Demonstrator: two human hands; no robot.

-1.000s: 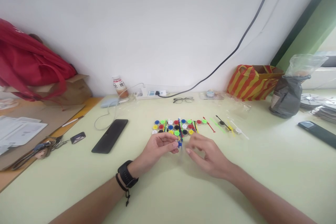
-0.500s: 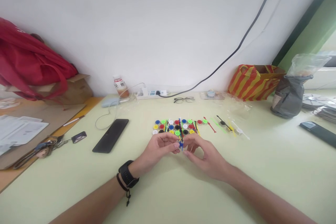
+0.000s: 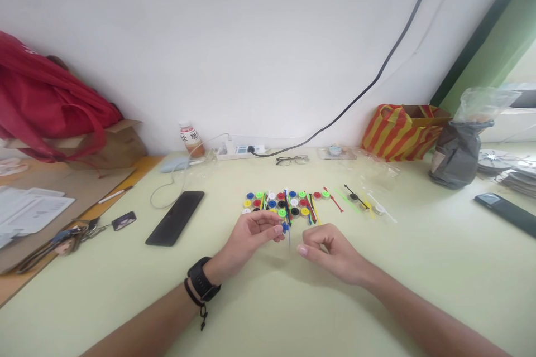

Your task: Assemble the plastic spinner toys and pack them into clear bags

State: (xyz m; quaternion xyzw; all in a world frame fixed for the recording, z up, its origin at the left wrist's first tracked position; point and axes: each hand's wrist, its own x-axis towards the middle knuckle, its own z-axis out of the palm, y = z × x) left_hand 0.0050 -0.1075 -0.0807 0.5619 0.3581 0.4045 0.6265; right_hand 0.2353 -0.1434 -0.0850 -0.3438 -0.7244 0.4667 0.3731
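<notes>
Between thumb and fingers, my left hand (image 3: pixel 257 234) pinches a small blue spinner (image 3: pixel 285 227). A thin pointer on it, smeared by motion, sticks out toward me. My right hand (image 3: pixel 330 252) is just to the right, its fingers curled in and thumb forward, with nothing visible in it and apart from the spinner. Behind both hands are rows of small round coloured discs (image 3: pixel 282 204). Bundles of coloured plastic arrows (image 3: pixel 311 209) lie across the rows. To their right, a red arrow (image 3: pixel 334 199) and a black arrow (image 3: pixel 357 196) lie near green, yellow and white ones.
A black phone (image 3: pixel 175 218) lies on the left, with keys (image 3: pixel 79 234) farther out. Eyeglasses (image 3: pixel 292 160), a power strip (image 3: pixel 240 150) and a bottle (image 3: pixel 191 139) are along the wall. At the right are a striped bag (image 3: pixel 402 133), a grey bag (image 3: pixel 456 153) and a dark flat case (image 3: pixel 508 213).
My right hand has drawn back to the right, away from the spinner, and its fingers have curled in. My left hand still holds the spinner, whose pointer now looks blurred.
</notes>
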